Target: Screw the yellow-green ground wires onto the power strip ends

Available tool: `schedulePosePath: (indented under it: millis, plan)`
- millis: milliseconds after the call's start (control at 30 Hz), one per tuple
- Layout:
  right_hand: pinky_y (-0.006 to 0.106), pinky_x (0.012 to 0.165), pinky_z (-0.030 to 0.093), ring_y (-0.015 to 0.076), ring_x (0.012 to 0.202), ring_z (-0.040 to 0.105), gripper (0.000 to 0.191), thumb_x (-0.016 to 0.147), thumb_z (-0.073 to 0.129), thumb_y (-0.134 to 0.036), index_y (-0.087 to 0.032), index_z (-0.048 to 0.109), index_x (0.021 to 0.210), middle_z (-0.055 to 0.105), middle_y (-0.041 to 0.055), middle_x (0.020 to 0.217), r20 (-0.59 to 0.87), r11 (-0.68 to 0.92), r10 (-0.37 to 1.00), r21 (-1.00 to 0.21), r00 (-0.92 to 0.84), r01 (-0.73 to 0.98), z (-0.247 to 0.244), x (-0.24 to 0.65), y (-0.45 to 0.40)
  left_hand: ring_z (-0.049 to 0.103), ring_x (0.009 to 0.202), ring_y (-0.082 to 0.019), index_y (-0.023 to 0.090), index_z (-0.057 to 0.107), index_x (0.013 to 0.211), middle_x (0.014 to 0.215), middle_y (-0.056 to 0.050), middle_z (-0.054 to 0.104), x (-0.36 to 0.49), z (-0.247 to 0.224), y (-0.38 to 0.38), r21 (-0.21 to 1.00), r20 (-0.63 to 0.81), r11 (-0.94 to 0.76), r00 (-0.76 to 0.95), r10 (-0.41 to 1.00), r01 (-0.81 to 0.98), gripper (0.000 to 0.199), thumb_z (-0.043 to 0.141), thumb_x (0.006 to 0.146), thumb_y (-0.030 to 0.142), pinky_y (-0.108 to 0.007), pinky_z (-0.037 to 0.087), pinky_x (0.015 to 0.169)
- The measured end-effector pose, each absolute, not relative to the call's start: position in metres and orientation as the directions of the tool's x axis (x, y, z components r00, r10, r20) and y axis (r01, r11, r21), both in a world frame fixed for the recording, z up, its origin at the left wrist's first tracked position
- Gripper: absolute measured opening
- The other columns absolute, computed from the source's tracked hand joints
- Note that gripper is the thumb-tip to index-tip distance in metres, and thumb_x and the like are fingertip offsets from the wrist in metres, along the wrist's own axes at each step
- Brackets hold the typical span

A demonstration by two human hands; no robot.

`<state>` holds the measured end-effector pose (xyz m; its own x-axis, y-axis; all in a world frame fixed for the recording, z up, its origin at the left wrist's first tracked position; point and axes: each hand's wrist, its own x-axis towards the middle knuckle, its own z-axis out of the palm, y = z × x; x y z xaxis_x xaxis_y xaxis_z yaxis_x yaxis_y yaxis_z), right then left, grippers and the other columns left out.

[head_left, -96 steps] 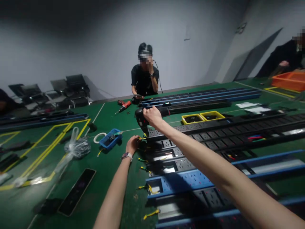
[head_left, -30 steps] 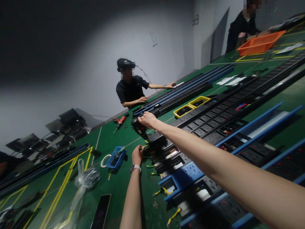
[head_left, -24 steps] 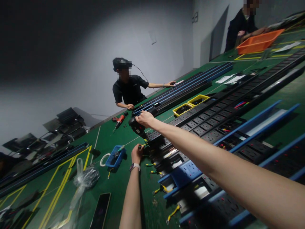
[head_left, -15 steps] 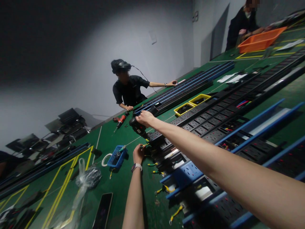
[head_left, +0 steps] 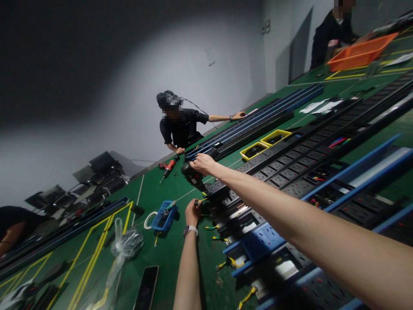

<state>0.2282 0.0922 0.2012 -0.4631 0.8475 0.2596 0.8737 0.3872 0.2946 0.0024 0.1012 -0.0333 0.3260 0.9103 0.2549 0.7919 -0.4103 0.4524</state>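
Over a green surface (head_left: 167, 267) lined with socket strips, a black power drill (head_left: 193, 175) in the right hand (head_left: 204, 163), with fingers closed around it. Nose of the drill tilted down toward the near end of a black socket strip (head_left: 214, 187); contact between the two too dark to make out. Just below, at that same end, the left hand (head_left: 192, 212), with fingers bent at a yellow-and-green wire (head_left: 202, 200); no telling whether gripping it or merely touching. On the left wrist, a pale-banded watch (head_left: 190, 231). Nearer along the row, a blue socket strip (head_left: 263, 239) and more yellow wire ends (head_left: 248, 297). To the left, a blue tray (head_left: 157, 227) beside a white ring (head_left: 146, 220), then a clear plastic bag (head_left: 129, 244) and a phone (head_left: 146, 287). Beyond the right hand, two yellow trays (head_left: 258, 154) of dark parts. Across the surface, a co-worker (head_left: 182, 125) in black, near a red-and-black drill (head_left: 167, 168), with an arm out over more strips (head_left: 274, 110). At upper right, an orange basket (head_left: 361, 51) in front of another person (head_left: 332, 36).
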Motion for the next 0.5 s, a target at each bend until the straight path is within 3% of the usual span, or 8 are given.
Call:
schedulePosePath:
  millis: [233,500]
  plan:
    - [0.033,0.087,0.044,0.0210,0.099,0.071,0.024,0.087,0.059,-0.015,-0.012,0.066,0.109,0.075,0.0107,0.098,0.289,0.376,0.841,0.296,-0.458,0.878,0.1992,0.2311,0.0919,0.058,0.076,-0.014,0.020,0.068,0.100,0.092,-0.004,0.072,0.0022,-0.0360,0.1033,0.436,0.257,-0.399,0.313,0.914,0.807,0.025,0.056,0.096,0.042,-0.023,0.036,0.070]
    - [0.033,0.084,0.042,0.0216,0.098,0.072,0.023,0.090,0.054,-0.014,-0.010,0.065,0.110,0.074,0.0115,0.094,0.277,0.368,0.854,0.277,-0.440,0.888,0.1977,0.2314,0.0920,0.055,0.071,-0.012,0.019,0.069,0.100,0.087,-0.004,0.070,0.0015,-0.0350,0.1028,0.410,0.270,-0.408,0.319,0.908,0.815,0.024,0.057,0.096,0.040,-0.022,0.033,0.067]
